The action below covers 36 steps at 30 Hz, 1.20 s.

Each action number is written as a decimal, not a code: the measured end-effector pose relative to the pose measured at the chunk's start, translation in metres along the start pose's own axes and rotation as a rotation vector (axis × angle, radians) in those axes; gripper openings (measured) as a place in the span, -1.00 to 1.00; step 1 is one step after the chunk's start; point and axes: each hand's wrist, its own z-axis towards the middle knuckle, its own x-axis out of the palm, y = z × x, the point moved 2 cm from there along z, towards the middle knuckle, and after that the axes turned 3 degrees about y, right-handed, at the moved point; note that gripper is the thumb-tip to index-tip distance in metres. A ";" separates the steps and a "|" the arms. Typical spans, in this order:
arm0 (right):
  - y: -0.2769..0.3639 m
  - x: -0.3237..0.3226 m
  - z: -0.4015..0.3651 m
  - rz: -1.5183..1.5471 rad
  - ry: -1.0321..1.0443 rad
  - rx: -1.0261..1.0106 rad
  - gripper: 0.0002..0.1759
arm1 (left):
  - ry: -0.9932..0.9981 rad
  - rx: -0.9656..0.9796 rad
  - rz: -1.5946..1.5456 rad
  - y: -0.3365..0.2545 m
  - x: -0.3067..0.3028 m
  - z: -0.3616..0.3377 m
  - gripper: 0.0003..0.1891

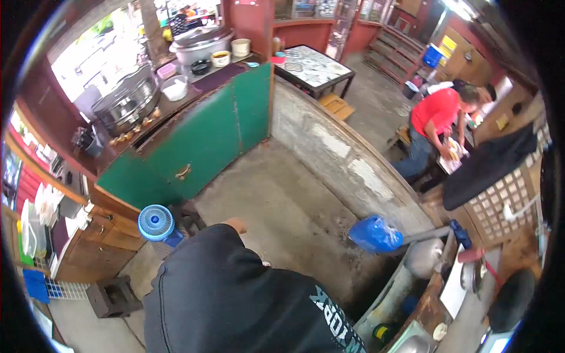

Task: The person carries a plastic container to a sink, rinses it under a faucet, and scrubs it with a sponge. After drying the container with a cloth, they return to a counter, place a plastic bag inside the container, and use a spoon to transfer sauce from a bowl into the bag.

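Observation:
A dark sweatshirt [218, 288] with pale lettering fills the bottom middle of the head view. Past its upper edge, a small part of my left hand [237, 225] shows above the concrete floor; its fingers are mostly hidden. A tiny pale patch [266, 263] sits at the cloth's edge, perhaps a bit of my right hand, but I cannot make it out. The rest of that hand is behind the sleeve. Nearest to the left hand is a blue round fan [156, 223], standing apart from it. I see nothing held.
A green-fronted counter [194, 156] carries pots and bowls. Right of the floor runs a low concrete wall [335, 147] with a blue plastic bag [375, 233] beside it. A sink trough [376, 300] is at lower right, a dark stool [115, 297] at lower left. Beyond the wall, a person in red [435, 112] bends over a table.

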 end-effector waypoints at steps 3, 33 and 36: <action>0.067 0.109 -0.029 1.328 0.390 0.394 -0.28 | 0.133 0.332 0.154 -0.008 0.049 0.084 -0.69; 0.332 0.461 -0.625 -0.005 1.843 -2.296 -0.91 | -1.787 -0.890 -1.301 0.011 0.111 -0.446 0.17; 0.345 0.383 -0.699 -0.240 2.115 -2.212 -0.92 | -1.753 -1.144 -1.165 0.036 0.169 -0.478 0.14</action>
